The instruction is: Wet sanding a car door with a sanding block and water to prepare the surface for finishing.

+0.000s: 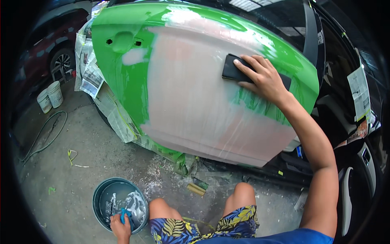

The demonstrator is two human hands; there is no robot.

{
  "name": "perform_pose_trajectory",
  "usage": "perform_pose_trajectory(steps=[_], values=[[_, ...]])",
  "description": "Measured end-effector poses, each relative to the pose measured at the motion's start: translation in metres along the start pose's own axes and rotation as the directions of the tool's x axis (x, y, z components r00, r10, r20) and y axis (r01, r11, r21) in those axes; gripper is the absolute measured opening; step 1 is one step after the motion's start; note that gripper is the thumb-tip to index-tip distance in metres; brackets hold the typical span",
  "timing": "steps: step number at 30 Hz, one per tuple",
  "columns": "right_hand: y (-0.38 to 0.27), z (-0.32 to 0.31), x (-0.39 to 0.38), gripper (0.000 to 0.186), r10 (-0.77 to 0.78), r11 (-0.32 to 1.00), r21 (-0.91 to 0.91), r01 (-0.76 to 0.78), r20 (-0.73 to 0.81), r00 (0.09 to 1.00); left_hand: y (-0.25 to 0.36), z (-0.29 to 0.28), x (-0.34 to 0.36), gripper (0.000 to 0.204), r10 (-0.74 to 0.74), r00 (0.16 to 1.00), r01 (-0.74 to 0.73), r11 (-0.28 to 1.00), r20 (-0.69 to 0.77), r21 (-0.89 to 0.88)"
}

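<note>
A green car door [178, 122] fills the upper middle, with a large pale pinkish-grey patch and wet streaks across it. My right hand [264, 79] grips a long black block [233, 63] pressed flat against the upper right of that patch; its fingers lie over the block. At the lower left, my left hand [121, 223] holds a crumpled blue cloth [126, 215] inside a dark plastic basin [99, 195] that contains foamy water.
Newspaper masking [91, 79] hangs at the door's left edge. Two white buckets [55, 94] and a hose [48, 144] lie on the concrete floor [73, 171] at left, near a maroon car [38, 44]. The dark car interior [349, 154] shows at right. My knees are below the door.
</note>
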State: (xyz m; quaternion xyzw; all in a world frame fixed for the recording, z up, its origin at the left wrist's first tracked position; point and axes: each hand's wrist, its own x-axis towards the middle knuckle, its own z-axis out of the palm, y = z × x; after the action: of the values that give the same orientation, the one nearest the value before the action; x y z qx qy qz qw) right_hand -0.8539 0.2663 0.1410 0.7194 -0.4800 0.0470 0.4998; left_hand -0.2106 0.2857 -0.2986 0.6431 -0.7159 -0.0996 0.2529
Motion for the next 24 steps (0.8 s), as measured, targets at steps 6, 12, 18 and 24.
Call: perform_pose_trajectory(steps=[6,12,18,24], values=[[-0.005,0.005,0.064,0.07,-0.038,0.999,0.018,0.038,-0.008,0.999,-0.003,-0.003,-0.001,0.031,0.025,0.999,-0.027,0.999,0.042,0.032],[-0.009,0.009,0.107,0.065,-0.05,0.999,0.003,0.05,-0.034,0.998,0.007,-0.002,0.003,0.032,-0.059,0.998,0.059,0.998,0.012,0.017],[-0.023,0.03,0.061,0.072,-0.019,1.0,0.018,0.02,-0.034,0.999,-0.003,0.0,0.0,0.032,-0.049,0.998,0.049,0.999,-0.032,-0.002],[-0.035,0.026,0.098,0.072,0.008,0.999,0.047,-0.008,-0.005,1.0,0.004,-0.014,-0.005,0.03,-0.082,0.996,0.08,0.996,0.043,0.039]])
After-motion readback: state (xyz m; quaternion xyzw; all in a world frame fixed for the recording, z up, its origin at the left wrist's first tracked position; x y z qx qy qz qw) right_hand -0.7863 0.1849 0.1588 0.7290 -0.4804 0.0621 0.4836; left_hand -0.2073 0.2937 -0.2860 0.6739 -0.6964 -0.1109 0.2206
